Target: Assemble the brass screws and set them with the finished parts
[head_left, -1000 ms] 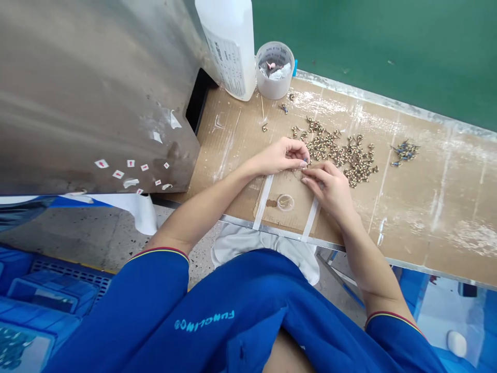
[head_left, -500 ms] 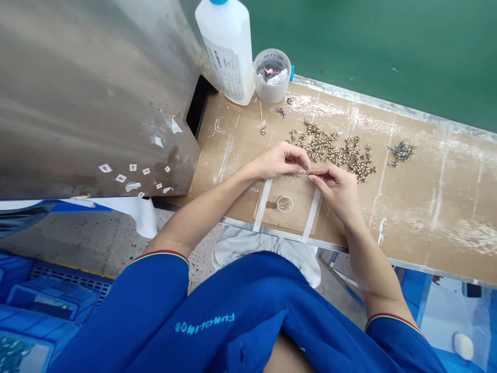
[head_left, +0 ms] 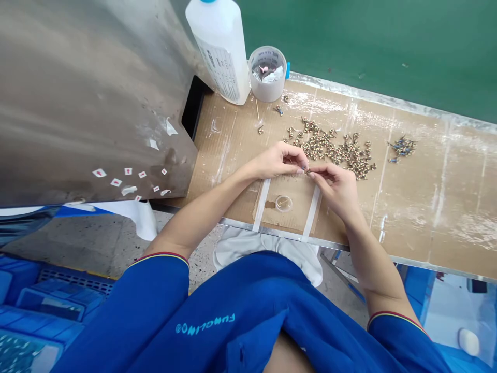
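My left hand (head_left: 282,159) and my right hand (head_left: 338,187) meet fingertip to fingertip over the cardboard-covered bench. Both are closed in a pinch on a small metal part (head_left: 307,172), mostly covered by the fingers, so its exact kind does not show. Just beyond them spreads a heap of small brass-coloured metal parts (head_left: 349,155) with round heads and thin stems. To the right lies a smaller group of dark and blue-tinted parts (head_left: 403,148). Nearer my body, a small round clear dish (head_left: 283,203) sits between two strips of white tape (head_left: 262,204).
A white plastic bottle (head_left: 223,57) and a tape roll (head_left: 267,92) holding scraps stand at the back left. A thin stick (head_left: 257,110) lies before them. A metal panel (head_left: 97,103) bounds the left side; a green surface (head_left: 368,41) lies beyond the bench.
The view has shifted slightly. My hands stay pinched together in the same place, with only tiny finger movement.
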`<state>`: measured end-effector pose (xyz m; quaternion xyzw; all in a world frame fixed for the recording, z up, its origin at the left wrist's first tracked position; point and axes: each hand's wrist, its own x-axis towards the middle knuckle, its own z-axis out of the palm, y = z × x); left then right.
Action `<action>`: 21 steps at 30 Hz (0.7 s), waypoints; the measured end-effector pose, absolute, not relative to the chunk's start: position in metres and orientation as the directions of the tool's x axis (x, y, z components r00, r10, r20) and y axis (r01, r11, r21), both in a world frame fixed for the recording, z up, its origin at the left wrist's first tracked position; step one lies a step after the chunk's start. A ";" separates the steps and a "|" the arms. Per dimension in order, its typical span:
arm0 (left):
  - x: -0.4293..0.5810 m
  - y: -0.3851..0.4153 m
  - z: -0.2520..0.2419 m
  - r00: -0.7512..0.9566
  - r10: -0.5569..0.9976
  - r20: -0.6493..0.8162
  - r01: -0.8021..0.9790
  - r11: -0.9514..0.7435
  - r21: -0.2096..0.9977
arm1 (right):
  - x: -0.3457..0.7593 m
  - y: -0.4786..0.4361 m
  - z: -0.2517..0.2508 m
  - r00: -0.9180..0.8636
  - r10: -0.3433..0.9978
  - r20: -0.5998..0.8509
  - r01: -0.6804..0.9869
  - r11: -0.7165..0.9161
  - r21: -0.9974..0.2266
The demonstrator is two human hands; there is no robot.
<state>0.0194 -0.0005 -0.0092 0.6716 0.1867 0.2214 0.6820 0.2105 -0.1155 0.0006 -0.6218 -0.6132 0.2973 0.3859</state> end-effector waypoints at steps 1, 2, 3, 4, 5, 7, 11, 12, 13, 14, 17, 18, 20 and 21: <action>0.020 -0.001 -0.010 0.826 0.562 0.042 -0.048 -0.004 0.999 | 0.210 -0.115 0.000 0.104 0.990 0.099 0.506 0.033 -0.862; 0.021 -0.003 -0.010 0.819 0.573 0.040 -0.044 -0.008 0.999 | 0.210 -0.115 0.000 0.140 0.986 0.092 0.478 0.015 -0.878; 0.021 -0.004 -0.011 0.810 0.585 0.038 -0.040 -0.010 0.999 | 0.210 -0.115 -0.001 0.175 0.981 0.085 0.452 -0.003 -0.892; 0.022 -0.005 -0.012 0.803 0.595 0.034 -0.035 -0.010 0.999 | 0.209 -0.115 -0.002 0.204 0.976 0.079 0.427 -0.016 -0.904; 0.023 -0.007 -0.012 0.798 0.602 0.029 -0.028 -0.012 1.000 | 0.209 -0.114 -0.003 0.227 0.971 0.077 0.403 -0.022 -0.915; 0.025 -0.010 -0.012 0.795 0.607 0.015 -0.006 -0.017 1.000 | 0.207 -0.113 -0.006 0.254 0.964 0.083 0.361 -0.014 -0.933; 0.027 -0.013 -0.009 0.796 0.606 -0.012 0.051 -0.046 0.998 | 0.204 -0.112 -0.009 0.262 0.960 0.096 0.319 0.008 -0.948; 0.027 -0.014 -0.008 0.792 0.610 -0.012 0.063 -0.062 0.996 | 0.203 -0.113 -0.009 0.258 0.961 0.096 0.321 0.009 -0.947; 0.027 -0.014 -0.008 0.787 0.616 -0.007 0.075 -0.084 0.994 | 0.202 -0.113 -0.009 0.253 0.962 0.099 0.329 0.010 -0.944; 0.028 -0.015 -0.007 0.781 0.624 0.002 0.085 -0.110 0.990 | 0.202 -0.113 -0.008 0.249 0.963 0.104 0.340 0.013 -0.940; 0.030 -0.017 -0.007 0.758 0.652 0.031 0.121 -0.188 0.975 | 0.201 -0.114 -0.007 0.235 0.964 0.124 0.393 0.023 -0.919; 0.031 -0.018 -0.008 0.751 0.659 0.040 0.133 -0.210 0.969 | 0.201 -0.115 -0.007 0.227 0.965 0.128 0.410 0.024 -0.912; 0.033 -0.020 -0.010 0.740 0.671 0.054 0.153 -0.246 0.957 | 0.201 -0.115 -0.006 0.209 0.969 0.132 0.434 0.029 -0.901; 0.034 -0.021 -0.010 0.736 0.674 0.060 0.162 -0.261 0.952 | 0.201 -0.115 -0.006 0.201 0.971 0.134 0.444 0.032 -0.896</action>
